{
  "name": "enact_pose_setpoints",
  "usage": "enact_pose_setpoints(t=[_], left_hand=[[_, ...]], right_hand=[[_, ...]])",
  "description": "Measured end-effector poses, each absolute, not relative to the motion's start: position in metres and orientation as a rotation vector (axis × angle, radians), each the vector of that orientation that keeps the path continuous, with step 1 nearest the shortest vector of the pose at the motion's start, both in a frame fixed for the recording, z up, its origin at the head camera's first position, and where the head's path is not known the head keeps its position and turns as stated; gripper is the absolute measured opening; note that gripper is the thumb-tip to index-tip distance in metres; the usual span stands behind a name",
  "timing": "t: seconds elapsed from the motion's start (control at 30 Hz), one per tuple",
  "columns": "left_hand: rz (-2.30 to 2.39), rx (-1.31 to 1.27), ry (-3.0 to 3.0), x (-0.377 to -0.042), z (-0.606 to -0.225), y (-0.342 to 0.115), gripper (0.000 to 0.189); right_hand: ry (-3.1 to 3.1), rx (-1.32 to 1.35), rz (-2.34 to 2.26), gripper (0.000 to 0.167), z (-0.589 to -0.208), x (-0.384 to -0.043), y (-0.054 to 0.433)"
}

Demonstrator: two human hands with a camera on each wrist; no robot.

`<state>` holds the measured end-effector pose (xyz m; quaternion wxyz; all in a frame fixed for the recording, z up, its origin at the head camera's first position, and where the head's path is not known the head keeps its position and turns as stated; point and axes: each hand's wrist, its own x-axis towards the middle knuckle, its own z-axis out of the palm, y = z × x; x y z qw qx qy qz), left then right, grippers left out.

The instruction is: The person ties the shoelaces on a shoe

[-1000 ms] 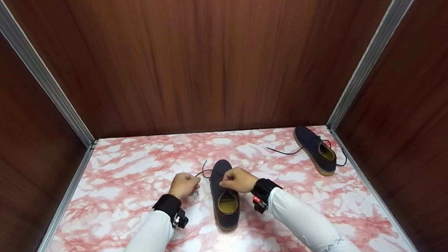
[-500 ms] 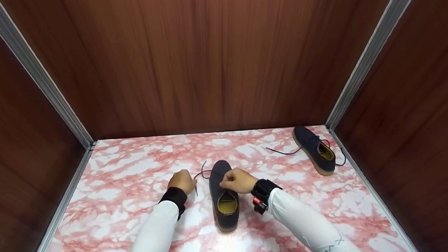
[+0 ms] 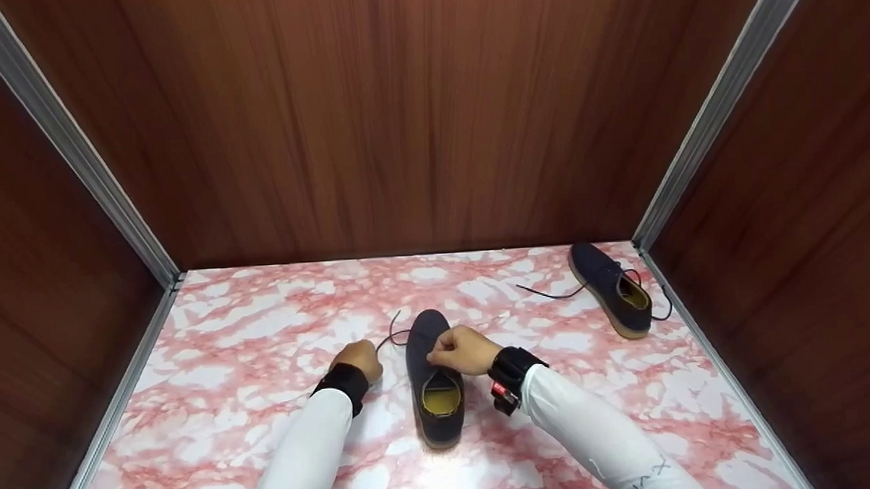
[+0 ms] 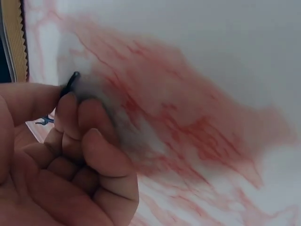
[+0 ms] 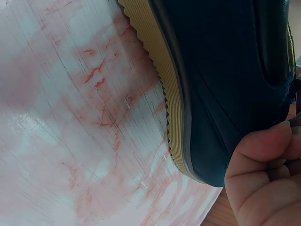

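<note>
A dark navy shoe (image 3: 425, 330) with a yellow lining and tan sole stands upright in the middle, toe pointing away. To its left, my left hand (image 3: 358, 359) pinches a dark shoelace (image 3: 389, 338) that runs from the shoe. In the left wrist view the lace's tip (image 4: 75, 76) pokes out between thumb and forefinger, the other fingers curled. Over the shoe's lacing, my right hand (image 3: 463, 350) has thumb and forefinger pinched together. The right wrist view shows a dark bit of lace at those fingertips (image 5: 277, 136), partly cut off by the frame edge.
A matching shoe (image 3: 597, 279) lies at the back right, its laces (image 3: 552, 295) loose on both sides. Red-and-white marbled surface (image 3: 264, 315) spreads beneath everything. Brown wood-grain panels (image 3: 402, 130) with metal edge strips enclose the back and both sides.
My left hand has turned over, its back now facing up, and has come slightly nearer, still pinching the lace. The right hand keeps its place over the shoe.
</note>
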<state>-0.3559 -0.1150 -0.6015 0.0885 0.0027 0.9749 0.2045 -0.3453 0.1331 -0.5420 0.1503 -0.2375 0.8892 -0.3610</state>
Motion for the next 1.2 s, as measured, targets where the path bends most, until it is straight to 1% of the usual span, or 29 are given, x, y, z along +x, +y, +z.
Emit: enact_pose_setpoints(t=[0.07,0.13,0.27,0.4,0.43,0.5,0.67,0.8,0.93,1.03,1.2], left_hand=[[0.604,0.027,2.864,-0.348,-0.591,-0.118,0.008],[0.606,0.025,2.817,-0.340,-0.580,-0.122,0.010],[0.594,0.010,2.687,-0.334,-0.572,-0.129,0.018],[0.598,-0.026,2.591,-0.336,-0.570,-0.132,0.017],[0.610,-0.032,2.601,-0.338,-0.570,-0.132,0.016],[0.622,-0.008,2.694,-0.342,-0.571,-0.130,0.019],[0.816,0.130,2.941,-0.354,-0.581,-0.118,0.027],[0.949,0.238,2.965,-0.359,-0.590,-0.106,0.031],[0.999,0.253,2.951,-0.359,-0.596,-0.097,0.033],[1.009,0.238,2.948,-0.357,-0.597,-0.093,0.031],[0.996,0.232,2.941,-0.356,-0.593,-0.091,0.024]], right_hand=[[2.554,-0.674,-1.038,0.029,-0.542,-0.345,0.133],[2.554,-0.669,-1.034,0.030,-0.543,-0.346,0.132],[2.557,-0.661,-1.033,0.030,-0.543,-0.346,0.133],[2.562,-0.664,-1.025,0.029,-0.542,-0.346,0.134],[2.563,-0.668,-1.023,0.028,-0.542,-0.346,0.134],[2.559,-0.673,-1.023,0.026,-0.542,-0.347,0.134],[2.546,-0.694,-1.025,0.021,-0.541,-0.347,0.134],[2.541,-0.694,-1.038,0.021,-0.540,-0.347,0.135],[2.528,-0.689,-1.069,0.020,-0.541,-0.347,0.135],[2.519,-0.677,-1.085,0.023,-0.541,-0.347,0.136],[2.538,-0.640,-1.094,0.035,-0.540,-0.349,0.139]])
